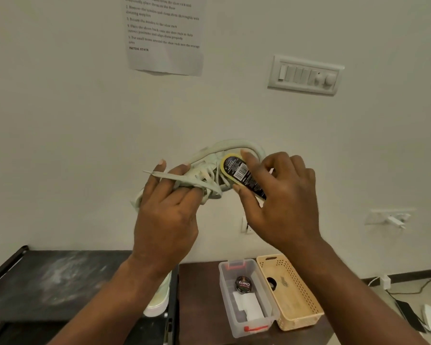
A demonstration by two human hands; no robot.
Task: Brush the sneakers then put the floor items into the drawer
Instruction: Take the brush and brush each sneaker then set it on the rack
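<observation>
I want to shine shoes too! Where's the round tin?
The round tin lies in the clear box, low, right of centre in the head view, beside the beige basket.

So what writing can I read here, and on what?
"INITIAL STATE": white paper sheet on the wall; its numbered lines are mostly blurred.
"Cherry": round black tin in the clear plastic box.
Too small to read: black barcode label on the oval brush in the right hand.
No text seen on the pale green sneaker in the left hand.
</observation>
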